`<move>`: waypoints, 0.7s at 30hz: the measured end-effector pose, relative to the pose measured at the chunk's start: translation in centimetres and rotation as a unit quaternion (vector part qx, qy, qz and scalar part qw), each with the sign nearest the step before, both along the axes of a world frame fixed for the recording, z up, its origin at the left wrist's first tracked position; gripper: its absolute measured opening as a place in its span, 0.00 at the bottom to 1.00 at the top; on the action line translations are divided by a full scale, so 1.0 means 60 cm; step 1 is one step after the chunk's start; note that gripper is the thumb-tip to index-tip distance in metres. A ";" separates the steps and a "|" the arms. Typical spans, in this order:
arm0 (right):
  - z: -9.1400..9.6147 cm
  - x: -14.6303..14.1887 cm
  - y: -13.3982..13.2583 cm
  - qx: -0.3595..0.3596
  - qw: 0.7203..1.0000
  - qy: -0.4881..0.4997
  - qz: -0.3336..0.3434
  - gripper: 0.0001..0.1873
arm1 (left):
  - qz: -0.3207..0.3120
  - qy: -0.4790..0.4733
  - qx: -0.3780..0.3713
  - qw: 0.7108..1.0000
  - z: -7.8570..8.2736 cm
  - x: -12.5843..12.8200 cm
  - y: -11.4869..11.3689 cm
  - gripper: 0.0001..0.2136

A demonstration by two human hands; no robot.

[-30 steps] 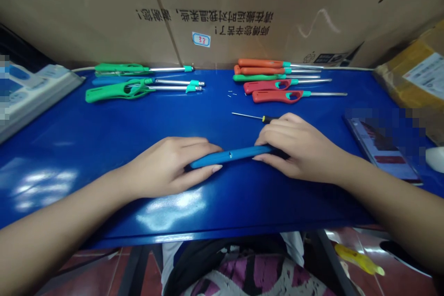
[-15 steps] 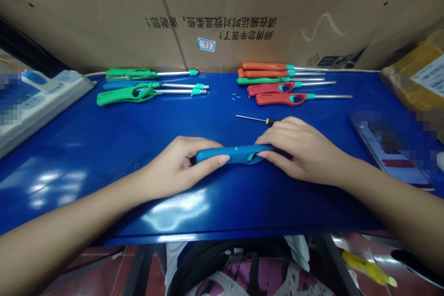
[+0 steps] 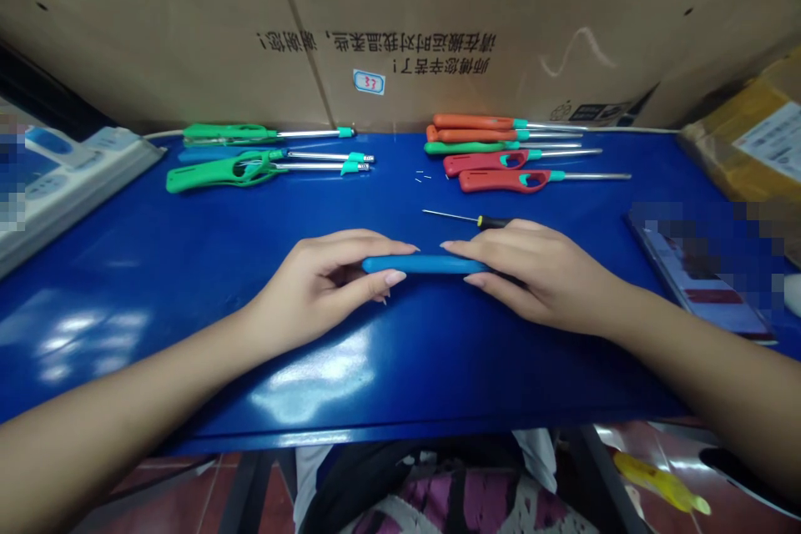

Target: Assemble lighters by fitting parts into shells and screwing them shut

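A blue long-handled lighter (image 3: 425,264) lies level between both hands, just above the blue table (image 3: 188,267). My left hand (image 3: 325,284) grips its left end with thumb and fingers pinched round it. The right end sits in the curled fingers of my right hand (image 3: 531,267), which hide the lighter's metal tube. A thin screwdriver (image 3: 466,219) with a black and yellow handle lies just behind my right hand.
Green lighters (image 3: 250,158) lie at the back left, red and orange lighters (image 3: 506,154) at the back right. Tiny metal pins (image 3: 423,177) lie between the groups. A cardboard box (image 3: 400,25) walls the back. A white device (image 3: 62,175) sits left, a phone (image 3: 701,275) right.
Both hands rolled the blue lighter about its length: its trigger side showed half a second ago, and now a plain edge faces up. It also rose slightly.
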State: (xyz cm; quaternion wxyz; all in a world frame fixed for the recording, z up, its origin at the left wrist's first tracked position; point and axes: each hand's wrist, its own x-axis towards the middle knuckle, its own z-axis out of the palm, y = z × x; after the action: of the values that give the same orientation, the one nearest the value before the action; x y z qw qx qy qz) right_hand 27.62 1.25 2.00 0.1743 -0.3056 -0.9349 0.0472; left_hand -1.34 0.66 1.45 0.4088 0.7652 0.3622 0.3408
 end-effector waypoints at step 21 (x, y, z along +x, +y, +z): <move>-0.010 -0.011 -0.007 0.013 0.998 0.021 0.050 0.16 | -0.062 0.049 0.092 0.993 -0.005 0.011 -0.008 0.15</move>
State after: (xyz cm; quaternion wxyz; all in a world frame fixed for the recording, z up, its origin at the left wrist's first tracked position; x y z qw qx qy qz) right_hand 26.95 0.84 1.42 0.1952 -0.2554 -0.9456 0.0499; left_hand -0.66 0.20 1.14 0.3389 0.8362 0.3010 0.3087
